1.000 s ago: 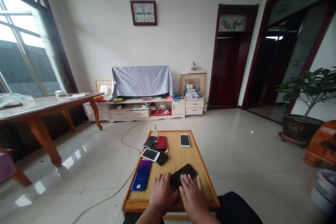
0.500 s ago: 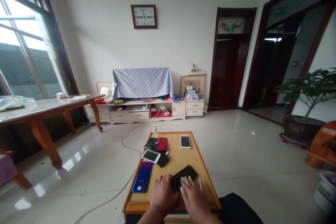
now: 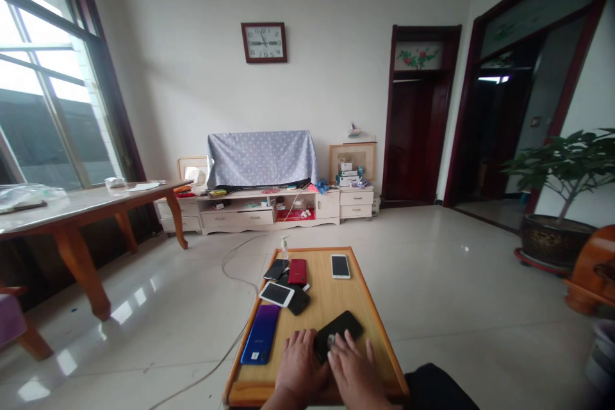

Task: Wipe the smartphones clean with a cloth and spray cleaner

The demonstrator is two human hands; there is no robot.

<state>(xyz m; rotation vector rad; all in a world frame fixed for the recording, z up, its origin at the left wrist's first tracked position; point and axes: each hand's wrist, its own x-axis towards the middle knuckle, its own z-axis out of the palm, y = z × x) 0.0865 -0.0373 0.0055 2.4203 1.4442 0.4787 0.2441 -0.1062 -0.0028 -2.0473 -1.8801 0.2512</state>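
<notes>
A: Hands first?

B: Record left hand (image 3: 300,359) at the left edge of the black phone (image 3: 350,325), right hand (image 3: 356,365) with fingers laid over a whitish item (image 3: 331,341) on its upper side. Close together; cannot tell whether gripping or just pressing. Locate black phone on the near right part of the wooden table (image 3: 329,291).

A: Any change?

B: Over the last second, almost none: view tipped slightly upward, both hands kept in place, phones unmoved. Judged: work holding at one spot, without visible progress.

A: Containers, moving outward?

B: Note pump bottle (image 3: 284,251) at the table's far left corner, fill too small to tell. Beyond the table, low cabinet (image 3: 235,220) with small goods on its shelves. Right of the table, pot (image 3: 552,242) holding a leafy plant (image 3: 571,157).
</notes>
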